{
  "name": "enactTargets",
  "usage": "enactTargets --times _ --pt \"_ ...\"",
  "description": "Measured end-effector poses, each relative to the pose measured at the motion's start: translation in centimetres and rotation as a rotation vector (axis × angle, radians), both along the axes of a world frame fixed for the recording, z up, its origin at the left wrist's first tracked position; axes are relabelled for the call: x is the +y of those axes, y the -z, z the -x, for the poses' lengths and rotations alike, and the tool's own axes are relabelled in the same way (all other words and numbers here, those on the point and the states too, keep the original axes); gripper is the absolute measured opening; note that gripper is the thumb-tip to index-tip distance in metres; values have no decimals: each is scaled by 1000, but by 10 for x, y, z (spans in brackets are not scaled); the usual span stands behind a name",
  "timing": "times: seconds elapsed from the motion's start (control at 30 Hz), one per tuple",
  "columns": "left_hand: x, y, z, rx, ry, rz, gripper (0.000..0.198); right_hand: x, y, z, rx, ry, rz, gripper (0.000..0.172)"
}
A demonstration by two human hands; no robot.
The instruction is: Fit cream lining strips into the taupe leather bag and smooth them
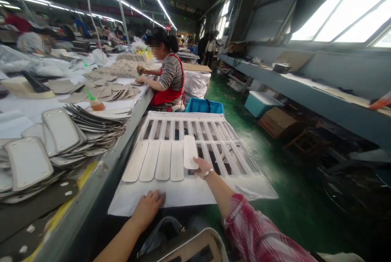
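Note:
My right hand (203, 168) grips the lower corner of a pale, round-cornered panel (190, 152) over a white slotted frame (195, 191). Several similar panels (164, 161) lie side by side across the slots to its left. More slots stand uncovered to the right and along the far row. Near the frame's front left edge, my left hand (148, 207) lies flat with its fingers spread, holding nothing. Part of a bag-like item with a pale rim (215, 235) shows below, close to my body.
On the left, a long table (106, 172) carries stacked curved panels (29, 162) and a glue bottle (97, 104). A co-worker in a red apron (166, 96) sits ahead, beside a blue crate (205, 106). Boxes (279, 121) stand under the right-hand bench (293, 91).

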State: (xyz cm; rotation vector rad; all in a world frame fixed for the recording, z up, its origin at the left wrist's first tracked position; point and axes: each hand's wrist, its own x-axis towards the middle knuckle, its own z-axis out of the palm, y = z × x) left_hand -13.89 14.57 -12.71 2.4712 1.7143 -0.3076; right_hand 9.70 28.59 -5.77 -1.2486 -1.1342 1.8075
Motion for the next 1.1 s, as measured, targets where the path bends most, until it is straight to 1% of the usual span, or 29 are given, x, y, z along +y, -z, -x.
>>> enactTargets --times 0.07,0.13,0.2,0.23,0.27,0.3,0.33,0.37,0.4,0.43,0.47,0.5,0.53,0.57,0.6,0.63,0.67,0.7,0.73,0.77,0.8,0.83,0.87,0.9,0.93,1.0,1.03,1.07,1.1 --pt "6 -3 -7 -29 -25 40 56 8 -3 -17 69 73 -22 24" --pt "12 -2 -11 -49 -48 69 55 13 -12 -40 167 129 -44 19" --pt "18 -4 -8 -126 -103 102 60 13 -29 -64 314 142 -60 14" --pt "22 -10 -5 -208 -141 115 65 11 -39 -75 385 131 -64 14" --pt "26 -20 1 -314 -188 112 71 6 -51 -84 438 104 -66 14" --pt "29 -35 6 -438 -235 83 76 0 -63 -91 461 58 -68 16" --pt "31 -56 12 -561 -268 13 77 -8 -74 -95 452 2 -69 19" --pt "32 -82 17 -649 -284 -114 81 -17 -85 -97 434 -55 -68 21" --pt "30 -111 21 -740 -282 -264 85 -27 -94 -96 415 -112 -60 23" --pt "26 -142 23 -818 -265 -390 88 -38 -101 -93 402 -163 -46 24" --pt "20 -173 21 -867 -216 -469 92 -50 -108 -86 393 -207 -28 24" --pt "10 -202 17 -906 -154 -512 93 -63 -114 -78 390 -255 -5 23" --pt "-2 -226 10 -919 -76 -497 95 -77 -119 -68 393 -303 20 23" --pt "-17 -245 1 -918 -30 -475 99 -92 -125 -56 400 -341 43 22" --pt "-35 -258 -11 -925 -18 -472 103 -108 -132 -45 412 -363 65 22" --pt "-53 -266 -24 -940 -8 -448 104 -123 -140 -33 427 -358 86 21" --pt "-70 -268 -38 -967 -2 -419 106 -139 -149 -22 443 -343 105 20" --pt "-86 -267 -49 -1002 0 -380 104 -153 -158 -13 459 -330 113 20" --pt "-99 -263 -59 -1037 -7 -332 97 -167 -168 -6 472 -330 105 21" --pt "-108 -258 -65 -1071 -42 -298 85 -178 -179 -1 479 -362 83 25" --pt "-114 -255 -67 -1103 -99 -278 70 -187 -190 1 475 -422 42 34" --pt "-118 -253 -66 -1132 -163 -272 56 -195 -201 0 452 -479 -30 44" --pt "-119 -254 -63 -1163 -216 -275 45 -200 -211 -4 395 -510 -146 53" --pt "-120 -257 -58 -1196 -248 -273 38 -205 -220 -10 297 -502 -314 58" --pt "-122 -262 -53 -1231 -249 -257 36 -207 -228 -17 162 -459 -525 60" --pt "-129 -276 -45 -1288 -176 -189 34 -209 -236 -32 -163 -314 -1002 66" --pt "-135 -283 -43 -1288 -123 -153 34 -209 -236 -39 -315 -260 -1202 75" --pt "-142 -290 -42 -1257 -64 -124 34 -208 -234 -43 -438 -247 -1347 85" --pt "-149 -296 -42 -1201 1 -103 33 -206 -230 -46 -524 -273 -1438 92"
